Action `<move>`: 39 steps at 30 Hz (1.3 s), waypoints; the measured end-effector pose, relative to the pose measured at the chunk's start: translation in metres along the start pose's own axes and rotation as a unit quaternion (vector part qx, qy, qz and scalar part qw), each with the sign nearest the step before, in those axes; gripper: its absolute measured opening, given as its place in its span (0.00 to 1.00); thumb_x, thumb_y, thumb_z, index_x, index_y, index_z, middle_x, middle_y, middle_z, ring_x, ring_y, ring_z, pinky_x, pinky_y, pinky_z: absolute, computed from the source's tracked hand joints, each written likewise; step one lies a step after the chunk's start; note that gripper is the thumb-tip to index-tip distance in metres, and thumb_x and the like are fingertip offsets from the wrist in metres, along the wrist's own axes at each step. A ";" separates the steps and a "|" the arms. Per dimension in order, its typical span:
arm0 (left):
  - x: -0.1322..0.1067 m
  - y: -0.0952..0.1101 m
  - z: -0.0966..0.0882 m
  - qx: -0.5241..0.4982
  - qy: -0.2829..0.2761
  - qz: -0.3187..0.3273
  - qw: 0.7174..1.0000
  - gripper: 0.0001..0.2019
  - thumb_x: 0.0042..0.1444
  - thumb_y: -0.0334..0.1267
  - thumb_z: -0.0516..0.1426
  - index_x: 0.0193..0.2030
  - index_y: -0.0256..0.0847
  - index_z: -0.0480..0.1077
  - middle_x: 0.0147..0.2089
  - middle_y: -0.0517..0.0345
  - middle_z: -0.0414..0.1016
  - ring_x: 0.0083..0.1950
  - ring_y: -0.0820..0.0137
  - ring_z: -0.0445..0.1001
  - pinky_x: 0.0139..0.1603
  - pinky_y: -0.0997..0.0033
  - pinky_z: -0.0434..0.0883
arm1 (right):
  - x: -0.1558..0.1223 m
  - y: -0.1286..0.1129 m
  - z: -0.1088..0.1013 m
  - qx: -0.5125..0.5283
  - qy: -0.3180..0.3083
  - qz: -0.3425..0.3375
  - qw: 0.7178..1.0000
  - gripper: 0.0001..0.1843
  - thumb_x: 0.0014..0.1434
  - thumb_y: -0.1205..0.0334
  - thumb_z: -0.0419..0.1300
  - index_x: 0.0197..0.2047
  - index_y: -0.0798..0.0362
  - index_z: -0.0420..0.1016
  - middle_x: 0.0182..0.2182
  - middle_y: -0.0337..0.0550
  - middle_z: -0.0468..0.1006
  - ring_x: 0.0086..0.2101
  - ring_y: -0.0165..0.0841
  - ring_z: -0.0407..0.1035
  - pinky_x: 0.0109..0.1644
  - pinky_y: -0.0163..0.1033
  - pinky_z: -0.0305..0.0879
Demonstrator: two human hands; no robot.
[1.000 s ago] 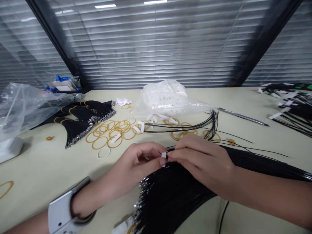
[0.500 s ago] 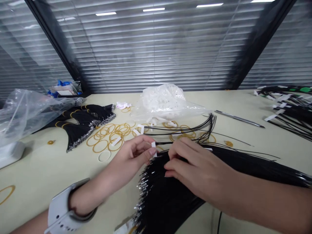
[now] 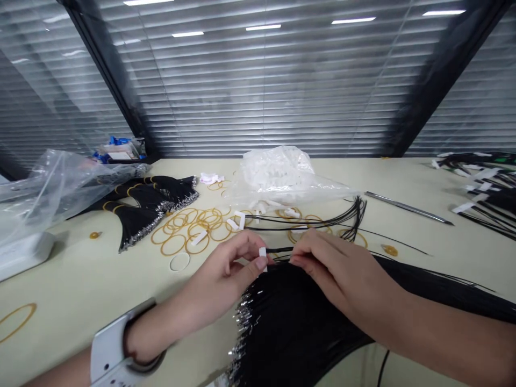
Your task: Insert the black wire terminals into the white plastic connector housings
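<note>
Connector (image 3: 263,259), white, pinched in left hand (image 3: 228,274) between thumb and finger, near far edge of thick black bundle (image 3: 306,322). Right hand (image 3: 342,277), fingertips below thin wires (image 3: 279,249) half-second ago, now pinches them (tips drawn close) just right of connector.

Along the far edge of the bench (image 3: 403,180), before the blinds (image 3: 242,97), a container (image 3: 123,151) stands at the left corner, a plastic bag (image 3: 278,172) lies mid-edge and tagged wires (image 3: 495,193) lie toward the right corner, a pen (image 3: 409,208) between the two. By the left edge, a second bag (image 3: 52,185) lies at the left ends of wire bundles (image 3: 139,221); to their right, rubber bands (image 3: 192,216) spread across the middle, some beside a loose wire cluster (image 3: 338,221). Nearer, a cable heap (image 3: 298,322) reaches the right edge, the left hand (image 3: 226,279) with a tab (image 3: 263,252) at its far-left end, the right hand (image 3: 342,277) right of that.
</note>
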State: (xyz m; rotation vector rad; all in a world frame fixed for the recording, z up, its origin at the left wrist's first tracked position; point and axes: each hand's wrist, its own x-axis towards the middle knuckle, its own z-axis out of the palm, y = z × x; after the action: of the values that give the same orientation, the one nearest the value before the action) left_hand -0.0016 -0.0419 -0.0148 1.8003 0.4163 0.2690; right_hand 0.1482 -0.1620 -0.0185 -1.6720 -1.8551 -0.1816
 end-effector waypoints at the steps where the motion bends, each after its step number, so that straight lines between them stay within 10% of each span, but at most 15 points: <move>1: -0.001 0.001 0.001 -0.005 -0.009 -0.005 1.000 0.07 0.57 0.41 0.49 0.36 0.39 0.58 0.31 0.62 0.61 0.34 0.77 0.60 0.33 0.78 0.57 | 0.000 0.000 -0.001 0.006 0.012 -0.010 1.000 0.06 0.59 0.69 0.47 0.32 0.57 0.62 0.27 0.41 0.64 0.28 0.26 0.59 0.30 0.33 0.58; 8: -0.001 0.002 0.004 -0.035 -0.045 -0.003 0.998 0.06 0.56 0.39 0.49 0.35 0.39 0.59 0.33 0.61 0.62 0.36 0.76 0.61 0.36 0.76 0.59 | -0.013 -0.002 0.000 -0.038 -0.053 -0.109 0.992 0.19 0.56 0.78 0.46 0.51 0.61 0.57 0.37 0.48 0.63 0.39 0.31 0.56 0.41 0.38 0.59; 26: -0.004 0.006 0.007 -0.046 -0.053 -0.019 0.997 0.07 0.55 0.39 0.51 0.33 0.38 0.60 0.33 0.62 0.65 0.35 0.78 0.62 0.36 0.78 0.61 | -0.012 -0.004 0.005 -0.027 0.042 -0.116 0.992 0.16 0.55 0.77 0.50 0.48 0.59 0.61 0.38 0.44 0.67 0.40 0.27 0.60 0.42 0.33 0.60; 39: -0.008 0.004 0.012 0.022 -0.021 -0.016 0.999 0.07 0.55 0.40 0.52 0.35 0.39 0.65 0.32 0.62 0.68 0.35 0.78 0.65 0.36 0.80 0.62 | -0.010 -0.007 0.006 0.022 0.067 -0.154 0.985 0.11 0.53 0.80 0.45 0.24 0.57 0.53 0.24 0.41 0.62 0.27 0.25 0.56 0.28 0.32 0.54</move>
State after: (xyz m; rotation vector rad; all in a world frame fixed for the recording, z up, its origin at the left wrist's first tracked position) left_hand -0.0036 -0.0567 -0.0140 1.8375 0.4236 0.2014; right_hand 0.1390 -0.1689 -0.0265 -1.3014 -1.9898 -0.3690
